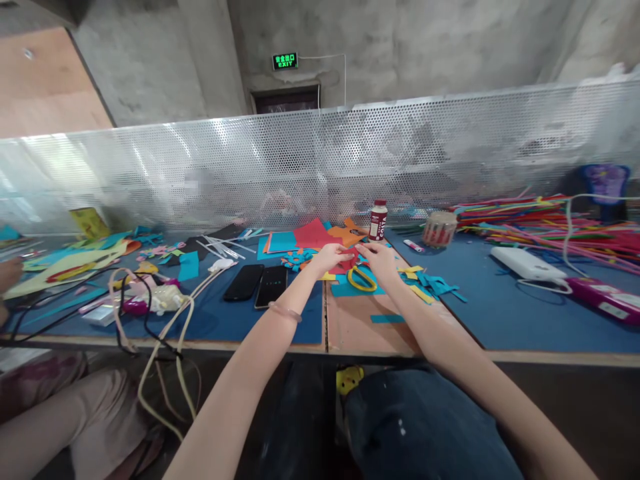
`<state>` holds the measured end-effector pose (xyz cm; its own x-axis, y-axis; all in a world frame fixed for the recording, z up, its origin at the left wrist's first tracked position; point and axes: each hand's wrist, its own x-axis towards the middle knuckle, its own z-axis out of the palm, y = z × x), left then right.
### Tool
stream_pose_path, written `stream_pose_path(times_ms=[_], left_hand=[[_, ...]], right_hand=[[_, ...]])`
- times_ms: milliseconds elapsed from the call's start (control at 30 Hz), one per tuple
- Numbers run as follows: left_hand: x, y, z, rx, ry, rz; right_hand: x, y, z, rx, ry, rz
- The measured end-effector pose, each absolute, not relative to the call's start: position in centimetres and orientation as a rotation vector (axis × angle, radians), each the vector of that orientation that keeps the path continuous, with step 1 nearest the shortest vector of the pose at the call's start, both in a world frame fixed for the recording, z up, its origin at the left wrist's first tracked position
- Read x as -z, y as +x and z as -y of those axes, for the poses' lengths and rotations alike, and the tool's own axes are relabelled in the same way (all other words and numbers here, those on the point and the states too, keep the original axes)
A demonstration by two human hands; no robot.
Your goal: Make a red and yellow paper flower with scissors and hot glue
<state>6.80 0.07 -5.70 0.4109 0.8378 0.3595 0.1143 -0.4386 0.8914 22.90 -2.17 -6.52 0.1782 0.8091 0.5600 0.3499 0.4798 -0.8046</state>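
Note:
Over the middle of the table, my left hand [332, 257] and my right hand [379, 260] are close together with bent fingers, closed on a piece of red paper [349, 262]. The fingers hide part of its shape. Yellow-handled scissors [367, 287] lie just below my right hand, their blades not clearly visible. Blue paper strips [440, 285] are scattered to the right of that hand. A pile of small blue and orange paper pieces [297, 260] sits left of my left hand. Behind the hands are red paper [315, 233] and orange paper [347, 235].
A brown drink bottle [379, 222] stands behind my right hand. Two phones [271, 287] lie at left, near tangled cables [187, 307]. Farther right are a jar [439, 230], a white power strip [527, 265] and colourful pipe cleaners [550, 227]. Another person's hand [10, 275] shows at far left.

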Motion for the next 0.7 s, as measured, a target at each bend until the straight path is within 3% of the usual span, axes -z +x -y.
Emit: stream_pose_path(times_ms=[700], left_hand=[[4.6, 6.6, 0.1, -1.238, 2.021, -0.853]], right_hand=[[7.0, 22.0, 2.6, -0.478, -1.131, 1.639]])
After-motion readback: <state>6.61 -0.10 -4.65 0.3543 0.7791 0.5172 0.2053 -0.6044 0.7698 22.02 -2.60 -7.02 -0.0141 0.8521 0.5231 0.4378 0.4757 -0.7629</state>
